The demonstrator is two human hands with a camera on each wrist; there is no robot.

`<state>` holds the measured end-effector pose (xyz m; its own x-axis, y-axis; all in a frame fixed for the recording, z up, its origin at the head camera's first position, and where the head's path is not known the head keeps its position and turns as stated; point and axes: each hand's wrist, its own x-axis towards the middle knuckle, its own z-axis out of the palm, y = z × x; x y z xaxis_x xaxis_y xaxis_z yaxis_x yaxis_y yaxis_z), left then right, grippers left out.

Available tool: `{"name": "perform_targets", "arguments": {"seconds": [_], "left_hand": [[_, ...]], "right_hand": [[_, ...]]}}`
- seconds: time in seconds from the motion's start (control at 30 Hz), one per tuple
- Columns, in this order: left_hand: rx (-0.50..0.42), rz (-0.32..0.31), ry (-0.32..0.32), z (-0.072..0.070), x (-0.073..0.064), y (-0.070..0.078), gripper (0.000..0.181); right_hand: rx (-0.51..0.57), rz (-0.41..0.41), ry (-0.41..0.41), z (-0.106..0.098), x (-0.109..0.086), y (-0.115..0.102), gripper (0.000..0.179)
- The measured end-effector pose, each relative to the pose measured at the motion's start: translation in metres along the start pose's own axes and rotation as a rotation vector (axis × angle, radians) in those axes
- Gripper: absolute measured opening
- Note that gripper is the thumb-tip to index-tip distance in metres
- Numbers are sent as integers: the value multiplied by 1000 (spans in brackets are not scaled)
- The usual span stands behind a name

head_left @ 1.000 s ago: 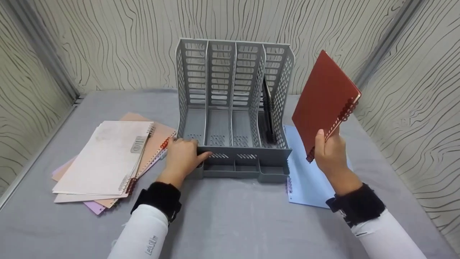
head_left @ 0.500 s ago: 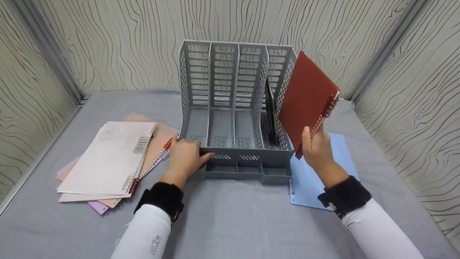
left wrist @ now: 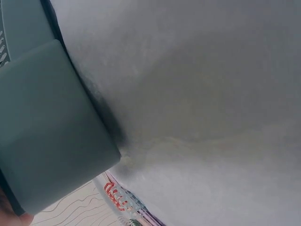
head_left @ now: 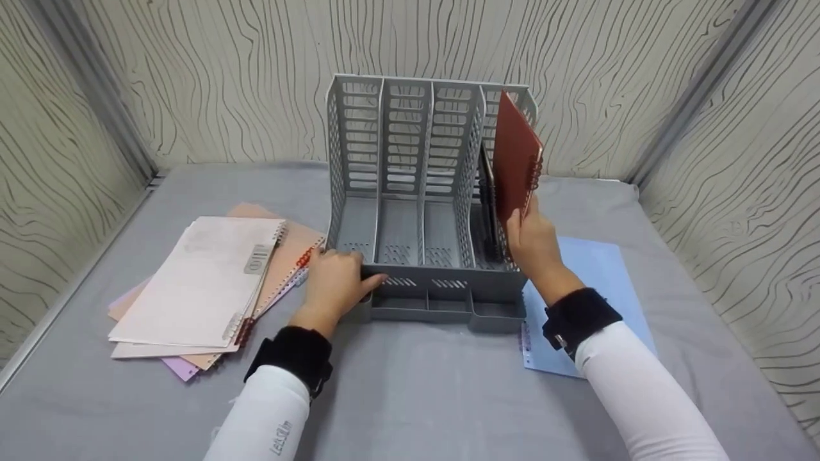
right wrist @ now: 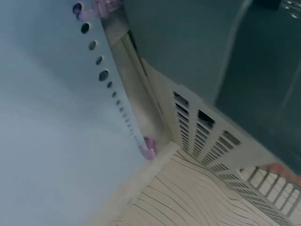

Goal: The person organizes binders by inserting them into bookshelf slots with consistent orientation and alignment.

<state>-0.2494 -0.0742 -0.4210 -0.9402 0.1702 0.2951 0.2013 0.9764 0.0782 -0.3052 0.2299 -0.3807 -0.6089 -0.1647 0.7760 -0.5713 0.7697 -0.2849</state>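
My right hand (head_left: 537, 246) pinches the lower spiral edge of a dark red spiral notebook (head_left: 512, 147), thumb in front. The notebook stands upright, inside the rightmost slot of a grey file organizer (head_left: 448, 282), to the right of a black notebook (head_left: 487, 218) leaning there. My left hand (head_left: 333, 282) grips the organizer's front left corner, thumb along its front wall. In the left wrist view the organizer's corner box (left wrist: 51, 127) fills the left, and a bit of the hand (left wrist: 14, 219) shows at bottom left. The right wrist view shows the organizer's slatted side (right wrist: 211, 141).
Several spiral notebooks lie piled at left, a pale pink one (head_left: 186, 282) on top. A light blue notebook (head_left: 602, 275) lies flat under the right forearm. The organizer's other three slots show bare floors. Wood-patterned panels (head_left: 243, 64) stand behind and at both sides.
My right hand has carried the red notebook leftward from beside the organizer into its rightmost slot, turning it more edge-on. The left hand keeps its grip; the whole view has shifted slightly.
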Motion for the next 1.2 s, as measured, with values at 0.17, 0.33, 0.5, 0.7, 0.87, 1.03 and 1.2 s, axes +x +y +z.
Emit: {"name": "perform_targets", "arguments": {"seconds": [0.17, 0.33, 0.5, 0.7, 0.87, 1.03, 1.2], "left_hand": [[0, 13, 8, 0, 0, 5, 62], [-9, 16, 3, -1, 2, 6, 63], [0, 11, -5, -3, 3, 7, 64], [-2, 4, -4, -3, 4, 6, 64], [-16, -1, 11, -1, 2, 4, 63], [-21, 2, 41, 1, 1, 2, 61], [-31, -2, 31, 2, 0, 0, 61]], "right_hand": [[-14, 43, 2, 9, -4, 14, 40], [26, 148, -49, 12, -4, 23, 44], [93, 265, -117, 10, -1, 24, 48], [118, 321, -193, 11, 3, 23, 52], [108, 297, -219, 14, 4, 22, 52], [97, 271, -213, 19, 4, 23, 51], [71, 279, -232, 23, 4, 23, 51]]}}
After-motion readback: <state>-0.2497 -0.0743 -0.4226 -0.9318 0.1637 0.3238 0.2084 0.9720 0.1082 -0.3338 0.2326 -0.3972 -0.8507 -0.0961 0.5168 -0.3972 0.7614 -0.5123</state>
